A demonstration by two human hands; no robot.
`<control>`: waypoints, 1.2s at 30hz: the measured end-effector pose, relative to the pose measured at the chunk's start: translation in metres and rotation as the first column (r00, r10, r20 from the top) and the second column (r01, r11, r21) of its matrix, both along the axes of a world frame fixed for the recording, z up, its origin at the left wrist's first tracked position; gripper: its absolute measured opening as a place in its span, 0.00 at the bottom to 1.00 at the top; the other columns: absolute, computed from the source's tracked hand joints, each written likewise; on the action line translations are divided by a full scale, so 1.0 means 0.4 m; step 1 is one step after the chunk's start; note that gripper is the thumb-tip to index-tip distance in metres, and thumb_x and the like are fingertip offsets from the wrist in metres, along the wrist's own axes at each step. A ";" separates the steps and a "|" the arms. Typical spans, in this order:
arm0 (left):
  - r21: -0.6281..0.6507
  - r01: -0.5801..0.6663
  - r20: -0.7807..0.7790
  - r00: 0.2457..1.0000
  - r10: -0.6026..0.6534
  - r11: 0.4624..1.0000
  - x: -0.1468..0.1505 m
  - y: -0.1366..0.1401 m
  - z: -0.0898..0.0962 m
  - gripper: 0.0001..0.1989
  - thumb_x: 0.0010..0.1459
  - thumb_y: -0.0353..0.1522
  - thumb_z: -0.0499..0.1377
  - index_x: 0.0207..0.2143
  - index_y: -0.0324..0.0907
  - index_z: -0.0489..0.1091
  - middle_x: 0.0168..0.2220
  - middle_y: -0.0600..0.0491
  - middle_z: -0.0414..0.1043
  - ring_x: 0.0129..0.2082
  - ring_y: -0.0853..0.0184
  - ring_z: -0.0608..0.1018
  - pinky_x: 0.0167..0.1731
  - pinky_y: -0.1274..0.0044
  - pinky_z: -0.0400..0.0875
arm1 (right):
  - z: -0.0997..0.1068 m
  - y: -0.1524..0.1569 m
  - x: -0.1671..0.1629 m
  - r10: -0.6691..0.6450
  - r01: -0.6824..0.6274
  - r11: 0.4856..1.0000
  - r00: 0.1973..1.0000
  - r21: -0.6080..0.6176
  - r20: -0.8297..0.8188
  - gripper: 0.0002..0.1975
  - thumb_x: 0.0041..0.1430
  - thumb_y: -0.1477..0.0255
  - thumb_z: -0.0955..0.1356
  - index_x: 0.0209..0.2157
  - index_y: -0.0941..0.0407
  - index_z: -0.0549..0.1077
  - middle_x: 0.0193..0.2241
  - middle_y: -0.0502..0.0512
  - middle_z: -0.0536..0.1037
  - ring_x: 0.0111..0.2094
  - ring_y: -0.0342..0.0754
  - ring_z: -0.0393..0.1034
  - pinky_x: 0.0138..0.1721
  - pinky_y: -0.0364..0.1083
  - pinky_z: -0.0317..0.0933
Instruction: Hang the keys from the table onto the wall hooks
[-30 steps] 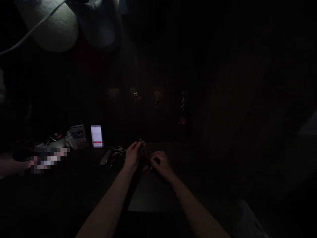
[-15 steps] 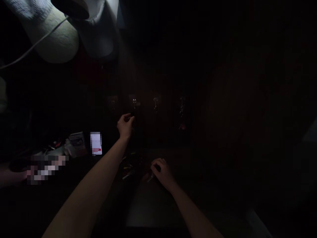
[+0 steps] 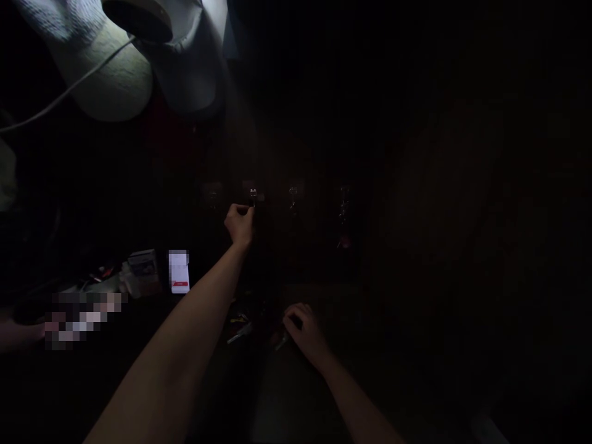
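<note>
The scene is very dark. My left hand (image 3: 240,225) is raised with thumb and index finger pinched, just below a small shiny hook (image 3: 253,193). What lies between those fingertips, if anything, is too dark to make out. Lower down, my right hand (image 3: 301,327) rests with curled fingers, thumb and fingertips close together. By its thumb lies a small pale key-like piece (image 3: 281,342). Several small items, apparently keys (image 3: 239,333) with a yellow part among them, lie left of it. Small metal pieces hang from another hook (image 3: 293,192) and from the rightmost hook (image 3: 344,192), the latter with a reddish piece (image 3: 345,242).
At upper left hang a pale cap (image 3: 185,74) and a light rounded fabric item (image 3: 115,80), with a white cord (image 3: 78,86) across. A lit screen (image 3: 180,279) stands at left beside a small box (image 3: 144,268). Further left is a pixelated patch. The right side is nearly black.
My left hand has moved slightly up and right, closer to the hook. My right hand stays by the small items. The whole view has shifted slightly.
</note>
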State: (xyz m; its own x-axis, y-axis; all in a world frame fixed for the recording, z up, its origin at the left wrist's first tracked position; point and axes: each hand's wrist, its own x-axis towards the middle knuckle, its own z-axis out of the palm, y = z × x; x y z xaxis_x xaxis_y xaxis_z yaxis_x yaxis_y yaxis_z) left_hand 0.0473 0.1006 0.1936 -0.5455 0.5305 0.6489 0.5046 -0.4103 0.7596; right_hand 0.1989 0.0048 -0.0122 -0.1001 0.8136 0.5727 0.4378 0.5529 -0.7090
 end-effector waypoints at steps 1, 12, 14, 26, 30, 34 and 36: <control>0.007 -0.002 0.004 1.000 0.002 1.000 0.002 0.000 -0.002 0.04 0.46 0.33 0.58 0.25 0.41 0.68 0.27 0.56 0.72 0.31 0.69 0.74 0.35 0.78 0.65 | 0.000 0.000 0.000 0.000 0.000 1.000 1.000 -0.001 -0.002 0.06 0.53 0.74 0.63 0.24 0.53 0.68 0.30 0.53 0.74 0.36 0.49 0.65 0.41 0.49 0.59; -0.045 -0.043 -0.012 0.999 0.042 0.998 -0.001 0.028 -0.016 0.04 0.47 0.33 0.57 0.26 0.41 0.67 0.29 0.53 0.73 0.32 0.67 0.74 0.36 0.77 0.65 | -0.002 0.000 -0.002 0.000 0.000 1.000 1.000 0.009 -0.007 0.07 0.52 0.74 0.63 0.23 0.53 0.68 0.30 0.52 0.74 0.36 0.48 0.65 0.41 0.48 0.59; -0.088 -0.036 -0.029 0.999 0.033 0.995 -0.004 0.030 -0.018 0.03 0.46 0.32 0.57 0.26 0.41 0.68 0.29 0.52 0.73 0.32 0.67 0.74 0.36 0.77 0.65 | -0.002 0.000 -0.002 -0.008 0.008 1.000 1.000 0.014 -0.012 0.07 0.52 0.74 0.63 0.23 0.53 0.68 0.29 0.52 0.74 0.35 0.48 0.65 0.41 0.48 0.59; -0.190 0.026 -0.013 0.999 -0.029 0.982 -0.001 0.019 -0.083 0.08 0.47 0.37 0.60 0.29 0.42 0.69 0.33 0.50 0.74 0.35 0.64 0.75 0.36 0.75 0.65 | -0.002 0.003 -0.001 -0.013 0.013 1.000 1.000 -0.010 -0.013 0.07 0.52 0.75 0.63 0.23 0.54 0.69 0.29 0.52 0.74 0.36 0.47 0.65 0.42 0.48 0.58; -0.173 0.058 -0.026 0.998 -0.063 0.983 -0.009 0.001 -0.127 0.10 0.48 0.38 0.59 0.31 0.43 0.69 0.35 0.50 0.75 0.37 0.64 0.75 0.37 0.75 0.65 | 0.001 0.003 0.002 -0.011 0.010 1.000 1.000 -0.027 -0.014 0.07 0.53 0.74 0.63 0.23 0.54 0.69 0.29 0.52 0.74 0.36 0.48 0.65 0.41 0.47 0.58; -0.212 0.116 -0.045 0.991 -0.129 0.970 -0.016 -0.029 -0.184 0.08 0.48 0.34 0.58 0.32 0.43 0.69 0.34 0.51 0.75 0.36 0.65 0.75 0.37 0.76 0.65 | 0.003 0.006 0.004 -0.023 0.022 0.999 0.999 -0.043 -0.024 0.08 0.53 0.73 0.62 0.23 0.54 0.69 0.27 0.51 0.73 0.35 0.47 0.65 0.41 0.47 0.57; -0.231 0.157 -0.050 0.984 -0.172 0.960 -0.018 -0.049 -0.221 0.06 0.49 0.33 0.58 0.32 0.42 0.70 0.34 0.51 0.74 0.35 0.66 0.75 0.37 0.77 0.65 | 0.002 0.009 0.005 -0.027 0.024 0.998 0.999 -0.063 -0.037 0.08 0.53 0.72 0.62 0.23 0.54 0.69 0.26 0.50 0.72 0.34 0.47 0.65 0.40 0.46 0.57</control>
